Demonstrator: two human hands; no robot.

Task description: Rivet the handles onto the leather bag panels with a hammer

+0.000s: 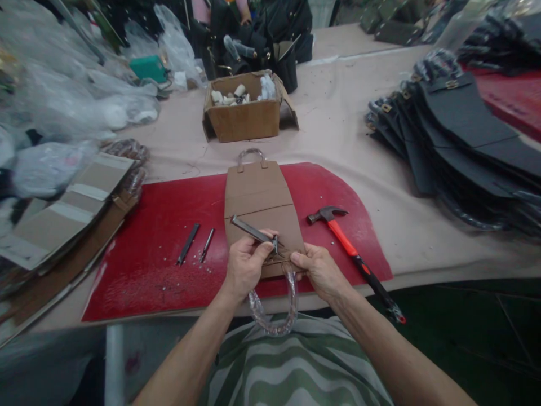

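A tan bag panel point(257, 186) lies on a red mat point(156, 225), with a plastic-wrapped handle point(274, 326) at its near end and another handle point(252, 152) at the far end. My left hand point(247, 264) is closed around a dark metal bar-shaped tool point(248, 228) above the near part of the panel. By its fingertips sits a small metal piece point(275, 245) whose kind I cannot make out. My right hand point(319, 268) pinches the panel's near right edge, thumb on top, close to the handle's base.
Right of the panel rests a claw hammer point(343, 237) with a red and black grip. Two slim metal punches point(188, 243) lie on the left. Behind stands a cardboard box point(245, 121). Dark bag panels point(460, 135) are piled right, tan panels point(63, 214) left. A person is partly visible beyond.
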